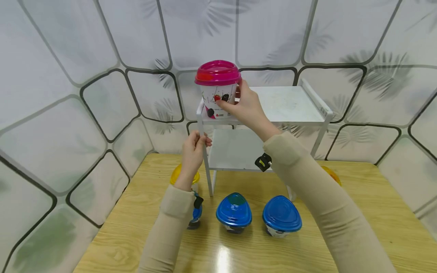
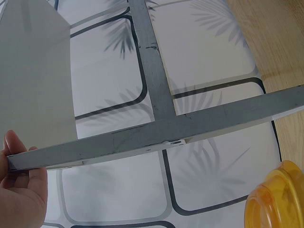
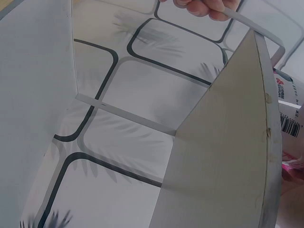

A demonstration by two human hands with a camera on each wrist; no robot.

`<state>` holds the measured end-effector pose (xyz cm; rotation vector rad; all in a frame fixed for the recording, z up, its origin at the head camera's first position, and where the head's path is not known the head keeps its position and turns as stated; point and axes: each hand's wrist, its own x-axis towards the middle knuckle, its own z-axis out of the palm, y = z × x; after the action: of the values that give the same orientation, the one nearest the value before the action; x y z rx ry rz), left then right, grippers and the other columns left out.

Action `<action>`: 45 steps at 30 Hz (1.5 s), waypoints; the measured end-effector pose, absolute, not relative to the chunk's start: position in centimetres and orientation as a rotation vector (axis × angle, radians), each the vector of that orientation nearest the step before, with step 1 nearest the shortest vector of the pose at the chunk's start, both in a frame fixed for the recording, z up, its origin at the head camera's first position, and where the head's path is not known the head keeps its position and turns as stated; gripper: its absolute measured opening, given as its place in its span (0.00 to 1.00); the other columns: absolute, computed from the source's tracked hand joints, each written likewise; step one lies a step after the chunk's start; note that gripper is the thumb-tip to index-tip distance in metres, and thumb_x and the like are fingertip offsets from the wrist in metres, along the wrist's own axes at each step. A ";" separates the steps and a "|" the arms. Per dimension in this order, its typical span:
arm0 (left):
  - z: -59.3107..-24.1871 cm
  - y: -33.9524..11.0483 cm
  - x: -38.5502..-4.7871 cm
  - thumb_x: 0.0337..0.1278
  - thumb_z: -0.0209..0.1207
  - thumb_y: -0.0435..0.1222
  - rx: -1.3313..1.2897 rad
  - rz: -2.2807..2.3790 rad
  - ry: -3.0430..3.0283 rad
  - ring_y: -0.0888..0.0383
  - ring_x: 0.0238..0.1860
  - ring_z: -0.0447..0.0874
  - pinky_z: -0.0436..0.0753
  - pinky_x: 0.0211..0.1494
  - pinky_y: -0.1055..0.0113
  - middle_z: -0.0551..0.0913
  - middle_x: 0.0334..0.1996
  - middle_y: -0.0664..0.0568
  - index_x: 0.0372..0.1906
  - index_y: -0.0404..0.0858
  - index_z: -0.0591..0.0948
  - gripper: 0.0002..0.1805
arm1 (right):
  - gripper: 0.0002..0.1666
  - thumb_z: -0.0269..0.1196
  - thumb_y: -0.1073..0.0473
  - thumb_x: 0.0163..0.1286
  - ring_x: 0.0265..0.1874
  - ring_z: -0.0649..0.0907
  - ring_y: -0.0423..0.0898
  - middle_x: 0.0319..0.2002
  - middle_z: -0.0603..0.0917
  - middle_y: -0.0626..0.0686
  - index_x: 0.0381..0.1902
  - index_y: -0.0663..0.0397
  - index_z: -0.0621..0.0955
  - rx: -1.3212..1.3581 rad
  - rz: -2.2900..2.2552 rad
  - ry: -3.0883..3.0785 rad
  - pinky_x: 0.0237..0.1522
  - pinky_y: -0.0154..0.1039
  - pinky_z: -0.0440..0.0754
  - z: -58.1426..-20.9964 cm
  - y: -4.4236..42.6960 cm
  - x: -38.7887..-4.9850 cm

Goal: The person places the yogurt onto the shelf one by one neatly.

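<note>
My right hand (image 1: 250, 108) grips a white tub (image 1: 218, 93) with a pink lid and berry prints, thumb across its front. The tub is upright at the left end of the top board of a white two-tier shelf (image 1: 283, 104). Whether its base touches the board I cannot tell. Lower down, my left hand (image 1: 194, 149) holds the shelf's front left leg (image 1: 207, 167) between thumb and fingers. The left wrist view shows that hand (image 2: 23, 199) around the grey-looking leg (image 2: 118, 142). In the right wrist view, part of the tub (image 3: 289, 118) shows past the board's edge.
Two blue-lidded tubs stand before the shelf, one in the middle (image 1: 234, 210) and one to the right (image 1: 282, 214). Another blue-lidded tub (image 1: 197, 214) is partly behind my left sleeve. Yellow-lidded containers stand left (image 1: 176, 173) and right (image 1: 331, 175) on the wooden table (image 1: 112, 235).
</note>
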<state>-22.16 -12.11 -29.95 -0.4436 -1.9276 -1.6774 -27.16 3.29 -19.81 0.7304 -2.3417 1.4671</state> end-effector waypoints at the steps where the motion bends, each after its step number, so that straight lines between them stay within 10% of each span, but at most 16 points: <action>1: -30.0 -12.1 -22.2 0.60 0.43 0.22 -0.446 -1.674 -1.931 0.45 0.29 0.75 0.78 0.38 0.55 0.76 0.27 0.30 0.31 0.20 0.68 0.06 | 0.38 0.65 0.57 0.54 0.46 0.76 0.46 0.50 0.74 0.55 0.59 0.58 0.60 0.728 1.466 -2.342 0.42 0.37 0.78 -19.8 3.2 -27.2; 13: -30.2 -11.8 -22.2 0.59 0.44 0.20 -0.431 -1.671 -1.922 0.48 0.27 0.75 0.78 0.35 0.66 0.76 0.25 0.31 0.31 0.20 0.69 0.05 | 0.36 0.65 0.57 0.55 0.46 0.76 0.47 0.51 0.73 0.56 0.57 0.59 0.60 0.722 1.439 -2.339 0.43 0.37 0.77 -20.1 2.8 -27.3; 22: -30.1 -11.8 -22.1 0.58 0.43 0.19 -0.464 -1.690 -1.888 0.40 0.28 0.73 0.76 0.37 0.47 0.74 0.26 0.28 0.31 0.18 0.67 0.05 | 0.37 0.65 0.57 0.55 0.48 0.75 0.45 0.51 0.73 0.55 0.58 0.59 0.60 0.718 1.416 -2.319 0.45 0.34 0.76 -20.2 2.6 -27.2; 45: -30.1 -12.1 -22.2 0.59 0.43 0.21 -0.441 -1.675 -1.913 0.46 0.27 0.75 0.78 0.37 0.57 0.75 0.26 0.30 0.31 0.20 0.69 0.05 | 0.43 0.63 0.54 0.57 0.55 0.68 0.46 0.57 0.66 0.57 0.64 0.58 0.55 0.639 1.568 -2.242 0.55 0.35 0.67 -21.6 4.6 -24.4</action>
<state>-22.23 -12.11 -30.09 -0.4414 -1.9133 -1.6745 -24.42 4.60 -21.56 0.6388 -2.2421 1.5678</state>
